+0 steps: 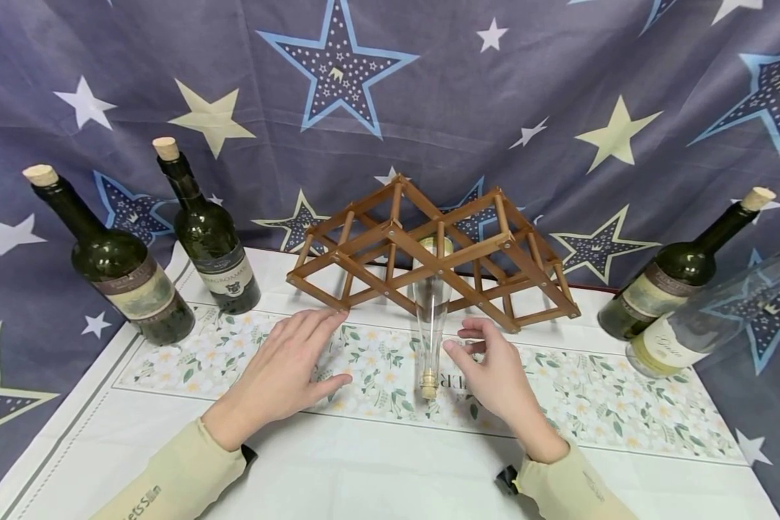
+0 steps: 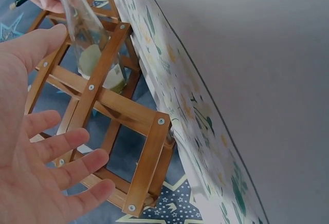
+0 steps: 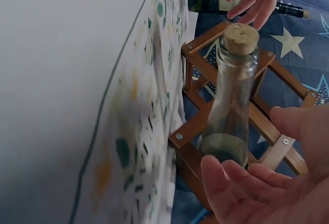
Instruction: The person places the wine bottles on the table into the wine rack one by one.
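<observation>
glass bottle (image 1: 432, 310) lies in rack (image 1: 391, 232) beside right hand (image 1: 495, 368)

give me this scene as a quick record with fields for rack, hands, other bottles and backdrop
rack: brown wooden lattice rack, holding one corked clear bottle, neck toward the person
left hand: open, by the rack's front; contact unclear
right hand: beside the racked bottle's neck, not gripping it
bottles at left: outer green bottle, inner green bottle, both corked
bottles at right: corked green bottle, second clear bottle, top out of frame
backdrop: star-patterned cloth
</observation>
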`<action>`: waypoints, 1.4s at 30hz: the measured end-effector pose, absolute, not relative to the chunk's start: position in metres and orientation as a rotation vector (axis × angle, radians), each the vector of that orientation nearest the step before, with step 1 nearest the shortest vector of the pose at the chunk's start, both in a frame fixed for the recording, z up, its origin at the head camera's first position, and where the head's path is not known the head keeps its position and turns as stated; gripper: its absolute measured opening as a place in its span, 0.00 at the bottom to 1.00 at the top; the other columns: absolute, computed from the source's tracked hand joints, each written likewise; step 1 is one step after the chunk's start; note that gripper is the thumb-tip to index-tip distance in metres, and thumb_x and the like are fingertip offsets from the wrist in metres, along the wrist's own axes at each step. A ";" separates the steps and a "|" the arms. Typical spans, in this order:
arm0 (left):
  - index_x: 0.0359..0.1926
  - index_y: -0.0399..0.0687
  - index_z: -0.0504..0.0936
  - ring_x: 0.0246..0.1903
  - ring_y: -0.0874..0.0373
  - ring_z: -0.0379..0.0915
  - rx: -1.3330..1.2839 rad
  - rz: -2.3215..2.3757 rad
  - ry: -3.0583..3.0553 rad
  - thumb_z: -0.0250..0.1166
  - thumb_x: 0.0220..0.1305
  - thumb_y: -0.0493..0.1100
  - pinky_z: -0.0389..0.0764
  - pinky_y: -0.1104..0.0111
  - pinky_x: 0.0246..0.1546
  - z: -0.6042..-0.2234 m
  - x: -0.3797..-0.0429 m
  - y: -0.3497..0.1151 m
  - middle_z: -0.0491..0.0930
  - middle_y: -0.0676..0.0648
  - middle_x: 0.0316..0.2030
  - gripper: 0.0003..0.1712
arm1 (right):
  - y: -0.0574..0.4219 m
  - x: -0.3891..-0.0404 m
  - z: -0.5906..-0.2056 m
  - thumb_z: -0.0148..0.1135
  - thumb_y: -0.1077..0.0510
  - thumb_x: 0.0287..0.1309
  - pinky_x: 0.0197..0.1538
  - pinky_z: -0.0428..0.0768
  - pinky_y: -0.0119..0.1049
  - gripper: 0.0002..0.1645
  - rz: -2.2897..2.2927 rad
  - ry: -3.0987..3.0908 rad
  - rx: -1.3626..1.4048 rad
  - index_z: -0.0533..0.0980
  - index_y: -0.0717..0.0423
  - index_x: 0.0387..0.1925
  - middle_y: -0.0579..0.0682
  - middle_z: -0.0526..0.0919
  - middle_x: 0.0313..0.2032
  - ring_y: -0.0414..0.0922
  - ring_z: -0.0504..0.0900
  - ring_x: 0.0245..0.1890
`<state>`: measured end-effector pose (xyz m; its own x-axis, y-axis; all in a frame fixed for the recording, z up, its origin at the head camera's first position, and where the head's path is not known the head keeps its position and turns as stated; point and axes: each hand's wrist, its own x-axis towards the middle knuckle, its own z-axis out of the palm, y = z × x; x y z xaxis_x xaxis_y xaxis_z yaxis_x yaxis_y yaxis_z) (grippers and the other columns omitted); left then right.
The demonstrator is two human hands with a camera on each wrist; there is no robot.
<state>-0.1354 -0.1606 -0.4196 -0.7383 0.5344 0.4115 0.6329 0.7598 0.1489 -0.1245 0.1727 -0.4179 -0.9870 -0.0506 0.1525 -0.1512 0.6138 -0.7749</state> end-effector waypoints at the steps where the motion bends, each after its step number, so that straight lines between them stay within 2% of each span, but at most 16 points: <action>1: 0.74 0.49 0.63 0.66 0.49 0.60 -0.895 -0.399 -2.611 0.67 0.56 0.69 0.59 0.51 0.65 -0.420 -0.135 -0.161 0.66 0.47 0.67 0.52 | 0.175 -0.123 -0.416 0.60 0.35 0.63 0.42 0.80 0.41 0.34 1.299 -2.713 0.184 0.70 0.51 0.61 0.50 0.81 0.52 0.44 0.81 0.46; 9: 0.75 0.49 0.62 0.66 0.46 0.60 -0.876 -0.378 -2.600 0.66 0.56 0.70 0.62 0.48 0.64 -0.420 -0.136 -0.161 0.66 0.44 0.68 0.53 | 0.193 -0.112 -0.405 0.62 0.40 0.65 0.40 0.81 0.39 0.31 1.135 -2.687 0.204 0.70 0.52 0.62 0.46 0.79 0.54 0.46 0.81 0.48; 15: 0.75 0.48 0.63 0.66 0.44 0.61 -0.880 -0.383 -2.588 0.65 0.57 0.71 0.63 0.47 0.63 -0.418 -0.136 -0.161 0.67 0.43 0.67 0.53 | 0.213 -0.108 -0.405 0.62 0.44 0.66 0.41 0.82 0.45 0.31 0.980 -2.654 0.230 0.71 0.57 0.63 0.51 0.79 0.55 0.50 0.80 0.49; 26: 0.75 0.53 0.62 0.66 0.44 0.61 -0.862 -0.372 -2.615 0.60 0.58 0.74 0.62 0.48 0.63 -0.415 -0.137 -0.162 0.66 0.44 0.67 0.51 | 0.252 -0.098 -0.403 0.63 0.46 0.65 0.42 0.80 0.50 0.31 0.797 -2.616 0.135 0.72 0.60 0.63 0.56 0.78 0.56 0.55 0.79 0.49; 36: 0.72 0.51 0.68 0.65 0.45 0.62 -0.851 -0.394 -2.599 0.58 0.58 0.76 0.63 0.47 0.62 -0.414 -0.137 -0.165 0.69 0.44 0.65 0.49 | 0.292 -0.095 -0.408 0.64 0.49 0.64 0.38 0.74 0.49 0.30 0.662 -2.586 -0.028 0.72 0.63 0.61 0.62 0.77 0.53 0.58 0.77 0.42; 42: 0.72 0.52 0.68 0.65 0.45 0.61 -0.833 -0.391 -2.617 0.56 0.59 0.77 0.63 0.47 0.62 -0.414 -0.137 -0.166 0.68 0.45 0.66 0.50 | 0.307 -0.093 -0.405 0.64 0.52 0.64 0.42 0.75 0.54 0.30 0.636 -2.562 -0.115 0.72 0.66 0.62 0.66 0.76 0.52 0.62 0.76 0.47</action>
<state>-0.1365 -0.1665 -0.4144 -0.7590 0.4969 0.4206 0.5982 0.7873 0.1494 -0.0934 0.3074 -0.4051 -0.8746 0.1943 0.4443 -0.0361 0.8876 -0.4592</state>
